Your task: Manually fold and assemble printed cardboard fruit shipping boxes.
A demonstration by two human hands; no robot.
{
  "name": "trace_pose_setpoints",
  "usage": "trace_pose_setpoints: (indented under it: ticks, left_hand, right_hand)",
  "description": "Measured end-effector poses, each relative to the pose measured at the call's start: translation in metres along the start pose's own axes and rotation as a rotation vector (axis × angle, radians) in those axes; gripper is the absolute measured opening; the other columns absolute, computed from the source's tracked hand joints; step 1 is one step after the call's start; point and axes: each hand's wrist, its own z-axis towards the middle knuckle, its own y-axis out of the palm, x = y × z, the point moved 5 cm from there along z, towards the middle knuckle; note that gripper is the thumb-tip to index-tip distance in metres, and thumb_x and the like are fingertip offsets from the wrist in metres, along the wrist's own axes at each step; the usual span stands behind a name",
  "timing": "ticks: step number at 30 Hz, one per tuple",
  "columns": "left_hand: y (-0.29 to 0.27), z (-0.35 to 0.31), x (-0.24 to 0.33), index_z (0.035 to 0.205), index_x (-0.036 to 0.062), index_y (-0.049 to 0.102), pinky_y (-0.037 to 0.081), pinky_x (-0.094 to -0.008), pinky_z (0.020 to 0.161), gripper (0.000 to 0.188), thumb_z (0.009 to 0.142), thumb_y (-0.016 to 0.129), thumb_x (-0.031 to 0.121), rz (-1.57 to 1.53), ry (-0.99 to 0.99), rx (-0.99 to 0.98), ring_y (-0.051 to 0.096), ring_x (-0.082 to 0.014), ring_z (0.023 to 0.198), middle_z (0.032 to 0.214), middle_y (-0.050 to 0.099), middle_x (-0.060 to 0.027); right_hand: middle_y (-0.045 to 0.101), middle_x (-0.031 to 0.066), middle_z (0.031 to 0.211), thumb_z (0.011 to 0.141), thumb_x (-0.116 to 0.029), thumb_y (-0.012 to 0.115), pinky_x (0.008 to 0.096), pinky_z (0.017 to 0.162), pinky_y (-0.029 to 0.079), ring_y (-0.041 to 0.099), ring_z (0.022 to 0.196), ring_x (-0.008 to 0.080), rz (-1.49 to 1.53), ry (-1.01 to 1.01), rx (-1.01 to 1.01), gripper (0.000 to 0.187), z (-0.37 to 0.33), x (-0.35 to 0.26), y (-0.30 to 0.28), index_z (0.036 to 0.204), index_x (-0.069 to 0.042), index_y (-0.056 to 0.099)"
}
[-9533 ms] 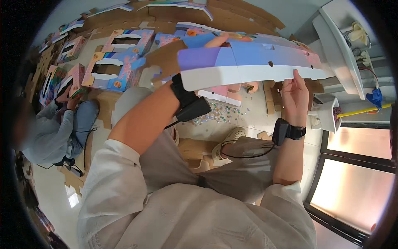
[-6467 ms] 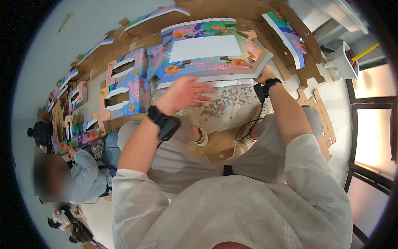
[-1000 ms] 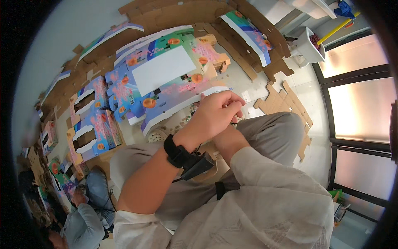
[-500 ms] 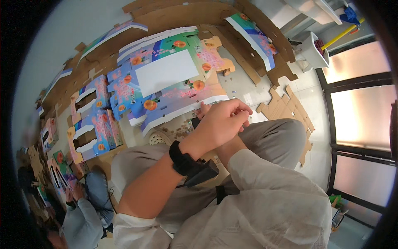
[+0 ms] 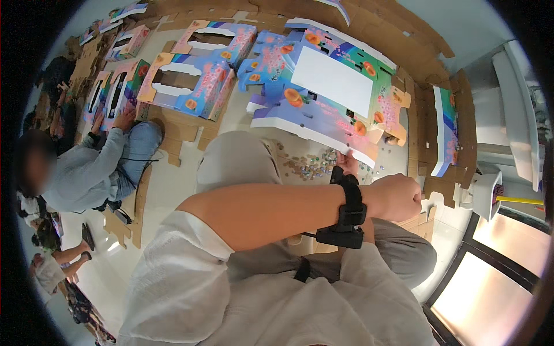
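My left forearm, wearing a black strap, reaches across to the right. It ends in my left hand (image 5: 394,197), closed in a fist; whatever it may hold is hidden. My right arm passes beneath the left one, and my right hand (image 5: 347,162) shows just beyond it, at the near white edge of a printed cardboard sheet (image 5: 288,122). Only part of its fingers can be seen, so their grip is unclear. The sheet is blue, purple and green with peach pictures. On it is a plain white rectangle (image 5: 333,81).
Small scraps (image 5: 309,167) lie on the floor by my knee. Window-cut printed cartons (image 5: 183,81) stand to the left, where a co-worker (image 5: 95,164) sits handling another. Brown cardboard (image 5: 427,124) borders the far and right sides. A white bin (image 5: 486,196) stands at right.
The view has swung left, bringing the co-worker further into it. My left hand has gone from loosely curled, near the sheet, to a fist further right. My right hand stays by the sheet's edge.
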Motion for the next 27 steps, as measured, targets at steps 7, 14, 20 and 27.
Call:
trace_pose_setpoints:
  ticks: [7, 14, 20, 27]
  left_hand:
    - [0.003, 0.003, -0.002, 0.098, 0.0024, 0.076, 0.058, -0.0425, 0.085, 0.027, 0.092, 0.062, 0.025, 0.027, -0.017, -0.002, 0.075, -0.0343, 0.094, 0.097, 0.078, -0.0173]
    - [0.004, 0.001, 0.0, 0.099, 0.002, 0.076, 0.058, -0.0424, 0.085, 0.028, 0.092, 0.062, 0.025, 0.02, -0.008, -0.022, 0.075, -0.0339, 0.093, 0.097, 0.078, -0.0172]
    - [0.0, 0.0, 0.002, 0.1, 0.0019, 0.076, 0.058, -0.0431, 0.084, 0.028, 0.092, 0.062, 0.025, 0.014, 0.025, -0.003, 0.075, -0.0349, 0.093, 0.096, 0.078, -0.018]
    - [0.0, -0.002, 0.003, 0.101, 0.0017, 0.075, 0.057, -0.0433, 0.086, 0.029, 0.092, 0.062, 0.025, 0.015, 0.015, -0.009, 0.075, -0.0346, 0.094, 0.096, 0.078, -0.0187]
  right_hand:
    - [0.066, 0.0144, 0.12, 0.11, -0.015, 0.057, 0.0589, 0.095, 0.063, 0.068, 0.113, 0.0315, 0.139, -0.065, 0.112, 0.023, -0.003, 0.017, 0.028, 0.129, -0.003, 0.056]
    - [0.065, 0.0176, 0.123, 0.114, -0.024, 0.048, 0.0592, 0.098, 0.062, 0.071, 0.105, 0.0361, -0.021, -0.096, 0.042, 0.031, 0.0, 0.02, 0.035, 0.136, -0.002, 0.048]
    - [0.067, 0.0197, 0.124, 0.113, -0.032, 0.049, 0.0522, 0.099, 0.063, 0.071, 0.112, 0.0366, -0.006, 0.022, -0.021, 0.039, -0.01, 0.019, 0.04, 0.134, 0.001, 0.051]
    - [0.07, 0.0159, 0.117, 0.109, -0.03, 0.057, 0.0455, 0.1, 0.062, 0.071, 0.111, 0.0302, 0.146, 0.004, -0.017, 0.035, -0.014, 0.019, 0.044, 0.127, 0.001, 0.059]
